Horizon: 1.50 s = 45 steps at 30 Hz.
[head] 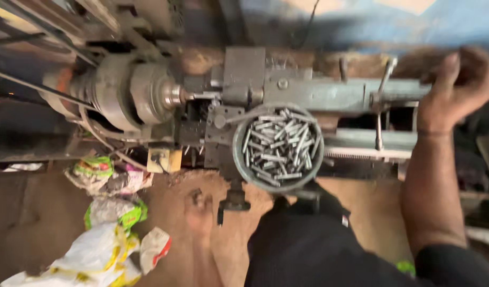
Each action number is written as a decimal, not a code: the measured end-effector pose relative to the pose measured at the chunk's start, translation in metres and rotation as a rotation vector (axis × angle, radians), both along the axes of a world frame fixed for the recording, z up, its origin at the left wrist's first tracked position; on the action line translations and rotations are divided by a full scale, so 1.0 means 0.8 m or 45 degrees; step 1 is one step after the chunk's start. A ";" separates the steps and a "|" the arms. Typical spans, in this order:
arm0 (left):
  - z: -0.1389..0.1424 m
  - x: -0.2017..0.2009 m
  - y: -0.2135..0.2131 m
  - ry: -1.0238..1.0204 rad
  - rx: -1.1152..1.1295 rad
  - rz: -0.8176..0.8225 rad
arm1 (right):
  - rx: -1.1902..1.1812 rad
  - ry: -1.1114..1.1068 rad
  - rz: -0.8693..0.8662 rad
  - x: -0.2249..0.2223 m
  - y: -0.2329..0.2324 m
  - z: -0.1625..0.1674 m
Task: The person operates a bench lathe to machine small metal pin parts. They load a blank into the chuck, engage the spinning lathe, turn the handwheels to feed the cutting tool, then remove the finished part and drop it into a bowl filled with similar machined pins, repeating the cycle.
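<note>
Reaching to the far right, the right hand (457, 87) sits with fingers curled together over the far end of the grey-green metal lathe bed (329, 93); motion blur hides exactly which part the grip is clamped on. Left hand: out of view.

Round grey metal bowl (243, 159) rests on the machine well left of the right hand, nearer the person. It is filled with short silvery metal pins (279, 143), piled loose and pointing all ways, shiny.

Left of the bowl: the dull grey cylindrical lathe chuck (143, 93). Just below it, a small yellow square box (165, 159).

On the brown earth floor (43, 212), near left: crumpled plastic bags (104, 212), white with green, yellow and red print; lettering too blurred to read. A bare foot (199, 212) stands right of the bags.
</note>
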State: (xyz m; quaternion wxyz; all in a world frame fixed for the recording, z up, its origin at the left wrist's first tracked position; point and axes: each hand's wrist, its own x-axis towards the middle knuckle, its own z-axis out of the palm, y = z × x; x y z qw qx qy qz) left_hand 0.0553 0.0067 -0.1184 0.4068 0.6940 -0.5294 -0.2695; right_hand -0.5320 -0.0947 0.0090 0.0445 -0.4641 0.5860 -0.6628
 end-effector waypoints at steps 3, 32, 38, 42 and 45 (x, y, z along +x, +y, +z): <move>-0.020 -0.007 0.024 0.200 0.387 0.011 | -0.033 -0.136 0.045 0.005 -0.003 0.004; -0.040 -0.005 0.031 1.622 0.906 -0.034 | 0.180 0.356 -0.266 -0.043 -0.024 -0.048; -0.020 -0.013 0.043 0.768 0.930 -0.148 | 0.149 0.346 -0.251 -0.038 -0.020 -0.042; -0.009 -0.033 0.050 0.308 0.444 -0.217 | 0.176 0.416 -0.279 -0.037 -0.020 -0.043; 0.010 -0.058 0.049 -0.064 0.547 -0.122 | 0.163 0.421 -0.278 -0.039 -0.019 -0.048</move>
